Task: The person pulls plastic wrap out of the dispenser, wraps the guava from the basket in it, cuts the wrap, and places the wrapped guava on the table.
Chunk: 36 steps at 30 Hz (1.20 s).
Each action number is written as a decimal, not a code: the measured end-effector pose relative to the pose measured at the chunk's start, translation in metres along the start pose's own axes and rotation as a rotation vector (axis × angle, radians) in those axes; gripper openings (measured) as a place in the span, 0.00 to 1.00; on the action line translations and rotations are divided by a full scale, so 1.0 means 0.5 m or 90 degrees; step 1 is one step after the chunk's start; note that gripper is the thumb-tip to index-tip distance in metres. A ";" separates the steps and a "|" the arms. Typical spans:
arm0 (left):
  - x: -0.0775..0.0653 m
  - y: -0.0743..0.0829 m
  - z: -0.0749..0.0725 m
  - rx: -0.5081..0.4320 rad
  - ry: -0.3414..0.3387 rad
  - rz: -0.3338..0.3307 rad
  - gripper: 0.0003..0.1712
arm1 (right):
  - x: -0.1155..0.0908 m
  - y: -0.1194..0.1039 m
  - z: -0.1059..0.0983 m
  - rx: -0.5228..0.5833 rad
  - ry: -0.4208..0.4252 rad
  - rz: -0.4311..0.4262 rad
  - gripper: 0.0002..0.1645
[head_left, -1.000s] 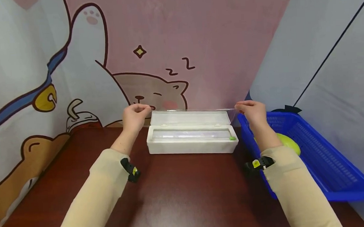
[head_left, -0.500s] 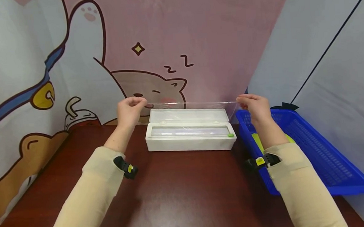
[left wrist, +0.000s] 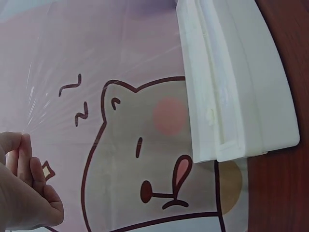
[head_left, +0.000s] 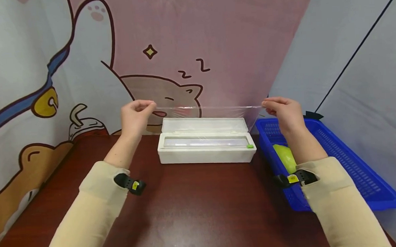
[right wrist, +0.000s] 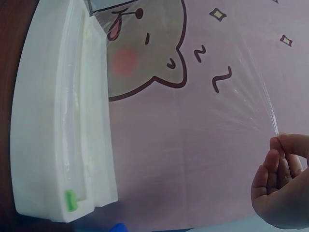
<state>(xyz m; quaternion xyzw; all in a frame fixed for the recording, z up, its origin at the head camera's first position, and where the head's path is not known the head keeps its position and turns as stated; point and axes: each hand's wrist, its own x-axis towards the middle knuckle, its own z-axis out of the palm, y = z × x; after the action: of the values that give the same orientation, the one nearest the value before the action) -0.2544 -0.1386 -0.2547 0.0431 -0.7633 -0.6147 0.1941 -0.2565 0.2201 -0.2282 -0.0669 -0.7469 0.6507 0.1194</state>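
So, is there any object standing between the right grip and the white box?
Only the clear film, pinched by the right grip, stretches toward the white box; no solid obstacle is visible between them.

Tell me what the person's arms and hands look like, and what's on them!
The left sleeve and right sleeve are long, plain and pale yellow. Near each sleeve's end sits a black strap with a little yellow label. The hands are bare, without gloves.

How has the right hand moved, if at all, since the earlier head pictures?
Yes: the right hand is higher and farther right relative to the white box.
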 end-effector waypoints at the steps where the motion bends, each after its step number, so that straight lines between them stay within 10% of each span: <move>1: -0.001 0.003 -0.002 0.000 0.000 0.000 0.15 | -0.002 -0.002 -0.001 0.000 -0.001 -0.001 0.08; 30: -0.037 0.059 -0.054 -0.080 0.016 0.071 0.06 | -0.069 -0.056 -0.033 0.039 -0.040 -0.102 0.03; 36: -0.047 0.052 -0.066 -0.010 -0.053 0.128 0.12 | -0.069 -0.055 -0.056 -0.039 -0.095 -0.115 0.07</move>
<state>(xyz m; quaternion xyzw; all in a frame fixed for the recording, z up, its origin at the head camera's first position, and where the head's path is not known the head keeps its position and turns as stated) -0.2167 -0.1558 -0.2300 -0.0609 -0.7661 -0.5996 0.2234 -0.2143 0.2339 -0.2007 0.0454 -0.7761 0.6175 0.1197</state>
